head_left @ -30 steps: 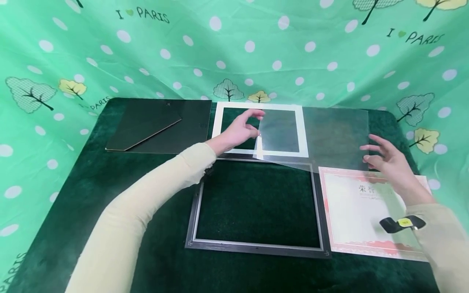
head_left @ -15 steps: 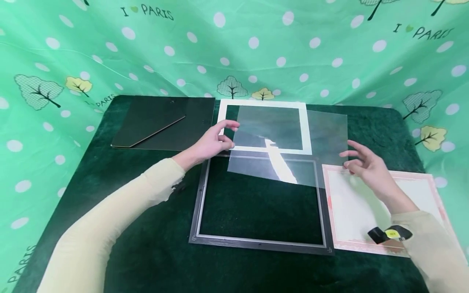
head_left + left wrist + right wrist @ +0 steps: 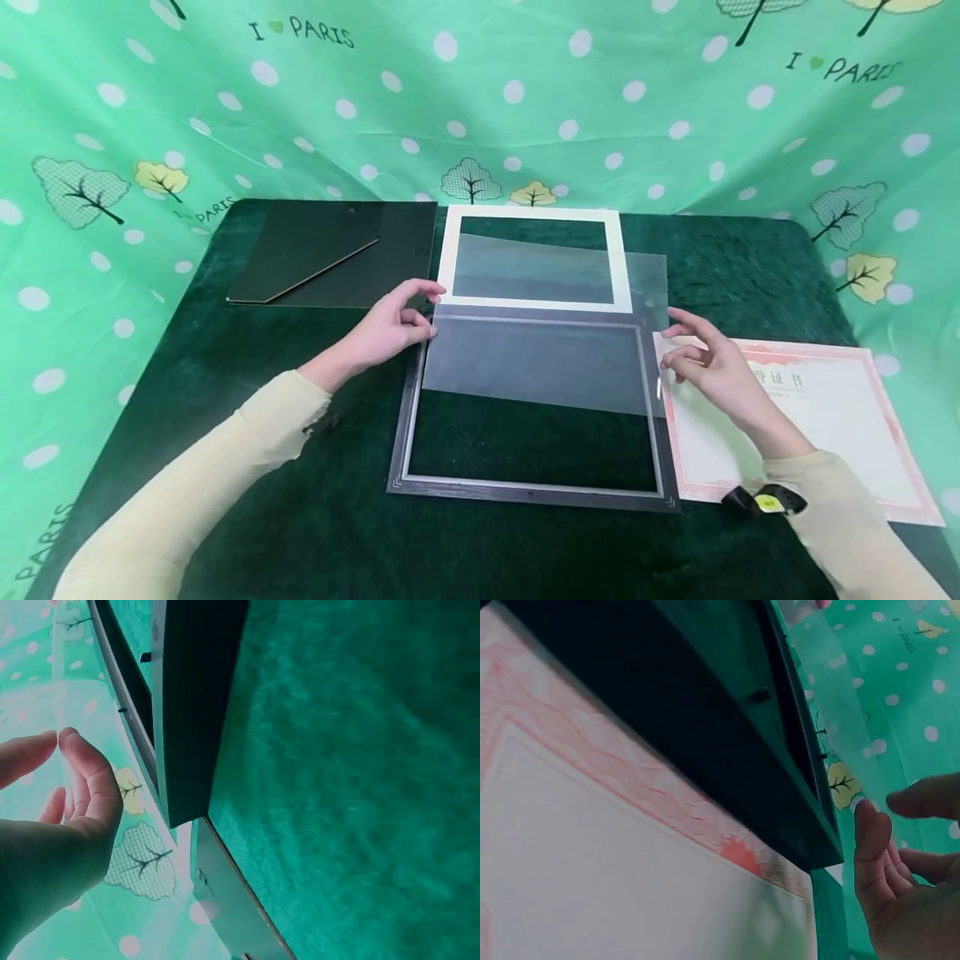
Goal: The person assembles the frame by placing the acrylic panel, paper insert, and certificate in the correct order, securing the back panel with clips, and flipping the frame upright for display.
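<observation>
Between my two hands is a clear, see-through sheet (image 3: 540,362), held above the dark picture frame (image 3: 532,498) and overlapping its far half in the head view. My left hand (image 3: 382,327) pinches the sheet's left edge between thumb and fingers. On the opposite edge, the thumb and fingers of my right hand (image 3: 708,367) do the same. In the left wrist view the left hand (image 3: 71,795) is raised above the frame's side (image 3: 191,712). The right wrist view has the right hand (image 3: 907,870) gripping the sheet's edge (image 3: 840,705) beyond the frame.
A white mat board (image 3: 626,267) with a rectangular window lies behind the frame. To its left is a black backing board (image 3: 322,233) with a folding stand. A pink-bordered certificate (image 3: 817,433) lies right of the frame, on the dark green cloth (image 3: 300,517). A polka-dot curtain hangs behind.
Both hands have carried the clear sheet leftward and toward me, from over the mat board and the table's right to above the picture frame. The frame and boards stay put.
</observation>
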Action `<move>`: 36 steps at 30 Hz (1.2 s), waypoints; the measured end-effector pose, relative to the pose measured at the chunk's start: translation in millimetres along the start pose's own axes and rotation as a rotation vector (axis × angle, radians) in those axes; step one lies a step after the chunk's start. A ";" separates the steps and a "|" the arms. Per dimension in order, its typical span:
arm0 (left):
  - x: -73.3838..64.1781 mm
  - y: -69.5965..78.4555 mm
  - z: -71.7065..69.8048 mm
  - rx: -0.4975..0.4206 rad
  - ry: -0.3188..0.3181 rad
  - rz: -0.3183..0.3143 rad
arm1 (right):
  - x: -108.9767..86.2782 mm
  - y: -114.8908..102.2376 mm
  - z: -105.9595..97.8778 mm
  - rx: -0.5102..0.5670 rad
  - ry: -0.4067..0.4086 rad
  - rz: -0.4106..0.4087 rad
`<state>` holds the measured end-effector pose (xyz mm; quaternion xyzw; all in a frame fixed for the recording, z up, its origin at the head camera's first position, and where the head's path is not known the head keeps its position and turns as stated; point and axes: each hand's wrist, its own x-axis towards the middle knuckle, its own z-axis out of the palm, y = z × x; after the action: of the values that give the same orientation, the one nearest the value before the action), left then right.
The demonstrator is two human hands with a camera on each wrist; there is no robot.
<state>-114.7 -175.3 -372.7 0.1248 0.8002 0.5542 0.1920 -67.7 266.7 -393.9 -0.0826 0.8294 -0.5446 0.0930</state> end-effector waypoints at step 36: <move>-57.5 -34.0 17.5 0.104 -0.017 0.036 | -31.4 15.2 25.0 -0.284 -0.010 -0.098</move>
<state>-54.9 -196.3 -400.2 0.1538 0.8239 0.5142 0.1821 -31.7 258.0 -415.5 -0.1379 0.8926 -0.4253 0.0580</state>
